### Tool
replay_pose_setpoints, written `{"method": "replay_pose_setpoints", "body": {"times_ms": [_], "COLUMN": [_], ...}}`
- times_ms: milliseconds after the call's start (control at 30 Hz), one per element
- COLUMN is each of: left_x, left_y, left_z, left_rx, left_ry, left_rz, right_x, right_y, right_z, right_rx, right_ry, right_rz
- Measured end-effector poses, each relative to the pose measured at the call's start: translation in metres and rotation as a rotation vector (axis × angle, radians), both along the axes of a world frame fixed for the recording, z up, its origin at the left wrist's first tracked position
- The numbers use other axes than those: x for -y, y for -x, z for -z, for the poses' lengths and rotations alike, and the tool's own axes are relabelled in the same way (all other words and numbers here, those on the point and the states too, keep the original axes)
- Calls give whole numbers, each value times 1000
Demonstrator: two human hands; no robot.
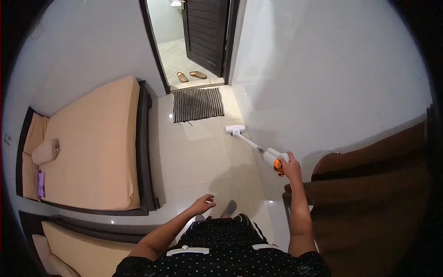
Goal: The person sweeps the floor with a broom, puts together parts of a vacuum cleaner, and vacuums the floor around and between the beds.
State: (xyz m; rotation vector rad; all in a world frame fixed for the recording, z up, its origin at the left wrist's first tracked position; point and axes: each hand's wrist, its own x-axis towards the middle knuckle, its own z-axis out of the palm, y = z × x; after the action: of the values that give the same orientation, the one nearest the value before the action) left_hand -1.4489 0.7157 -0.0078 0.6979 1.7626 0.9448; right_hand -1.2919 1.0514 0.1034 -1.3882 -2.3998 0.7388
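Note:
My right hand (290, 167) is wrapped round the handle of a white and orange stick vacuum cleaner (274, 157). Its tube slants away from me to a white floor head (235, 129), which rests on the tiles close to the right wall. Held out in front of my body, my left hand (204, 204) has nothing in it, with its fingers loosely curled and apart. Beyond the floor head lies a black and grey striped mat (198, 105) in front of the doorway.
A bed (99, 143) with a dark frame stands on the left, and part of another bed (87, 237) is nearer. Brown curtain-like cloth (369, 198) hangs at the right. Past the raised sill, sandals (198, 75) lie beside a dark open door (206, 34).

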Motion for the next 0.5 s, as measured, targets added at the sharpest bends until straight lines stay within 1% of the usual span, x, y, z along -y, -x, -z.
{"method": "replay_pose_setpoints", "body": {"times_ms": [67,133,167,200,300,367,433,500], "left_x": [12,11,11,14,23,25,29,35], "left_y": [-5,-6,-6,-9,-15,-9,17,55], "left_z": [0,-2,12,20,32,32,28,19], "left_rx": [-29,-14,7,10,11,12,-13,-37], "left_ry": [25,28,15,15,69,97,105,131], "left_rz": [-6,-126,-159,-153,-137,-103,-57,-9], "right_x": [-3,-17,-19,-19,-13,-9,4,24], "right_y": [-8,-14,-18,-26,-51,-53,-41,-17], "right_z": [-1,-9,-16,-18,-18,-27,-39,-51], "right_rx": [-1,-3,14,62,66,66,67,121], "right_ry": [-76,-31,0,-27,-87,-73,-55,41], "right_rz": [-31,-16,10,-17,-46,-45,-33,38]}}
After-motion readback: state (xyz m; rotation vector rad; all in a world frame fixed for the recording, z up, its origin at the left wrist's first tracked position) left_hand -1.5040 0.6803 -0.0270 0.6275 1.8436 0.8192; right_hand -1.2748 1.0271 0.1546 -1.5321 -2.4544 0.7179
